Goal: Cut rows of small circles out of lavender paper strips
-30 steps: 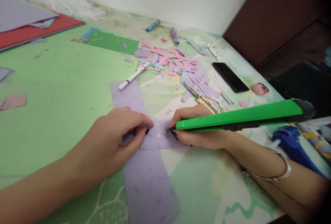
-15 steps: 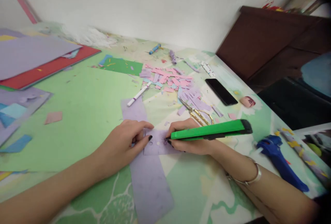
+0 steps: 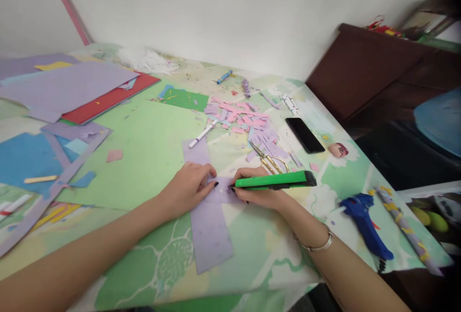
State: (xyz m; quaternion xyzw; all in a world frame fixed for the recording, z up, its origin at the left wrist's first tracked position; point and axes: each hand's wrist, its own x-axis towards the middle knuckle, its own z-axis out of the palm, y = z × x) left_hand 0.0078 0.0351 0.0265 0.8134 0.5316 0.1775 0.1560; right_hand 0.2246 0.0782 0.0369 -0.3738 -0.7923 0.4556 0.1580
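My right hand (image 3: 258, 194) is closed round a green utility knife (image 3: 275, 180), its tip touching a small lilac paper piece (image 3: 222, 191). My left hand (image 3: 190, 188) presses on that piece's left edge with curled fingers, dark nails showing. The small piece lies across a long lilac paper strip (image 3: 209, 225) that runs toward the table's near edge. A bracelet (image 3: 317, 246) circles my right wrist.
Gold-handled scissors (image 3: 271, 160), a white marker (image 3: 202, 134) and a heap of pink and lilac paper scraps (image 3: 245, 120) lie behind my hands. A black phone (image 3: 304, 135) and blue glue gun (image 3: 363, 223) sit right. Paper sheets (image 3: 68, 86) are stacked left. A dark cabinet (image 3: 374, 77) stands beyond.
The view has pulled back and tilted up, showing more of the table and wall. Both hands stay on the small lilac piece with the knife tip against it.
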